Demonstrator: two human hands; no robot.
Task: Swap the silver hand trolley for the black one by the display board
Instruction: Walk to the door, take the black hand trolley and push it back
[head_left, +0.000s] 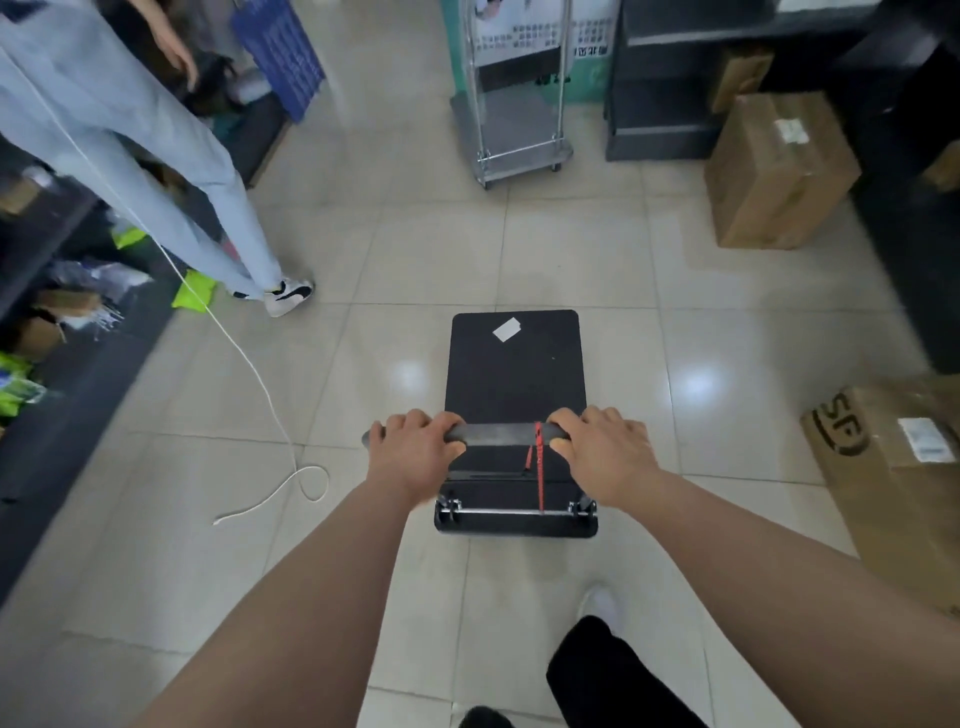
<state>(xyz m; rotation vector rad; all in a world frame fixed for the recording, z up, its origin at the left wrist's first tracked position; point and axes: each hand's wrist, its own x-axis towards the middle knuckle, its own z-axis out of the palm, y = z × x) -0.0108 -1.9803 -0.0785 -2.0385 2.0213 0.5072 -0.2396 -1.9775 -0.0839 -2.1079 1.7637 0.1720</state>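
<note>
Both forearms are bare from the lower edge of the view up to the wrists, with no sleeves showing. The left hand (415, 449) and right hand (605, 447) carry no gloves, rings or watch. Below them a leg in loose black trousers (613, 675) shows, with a white shoe (600, 605) ahead of it and a dark shoe (483, 718) at the bottom edge.

A single wide-angle view from the person's head, facing forward and steeply down; both forearms reach in from the bottom edge, with the left hand (415, 453) and right hand (602, 451) near, at mid-frame. The tiled floor (405, 249) stretches ahead to the silver trolley (511, 132) far off at top; edges bow outward
</note>
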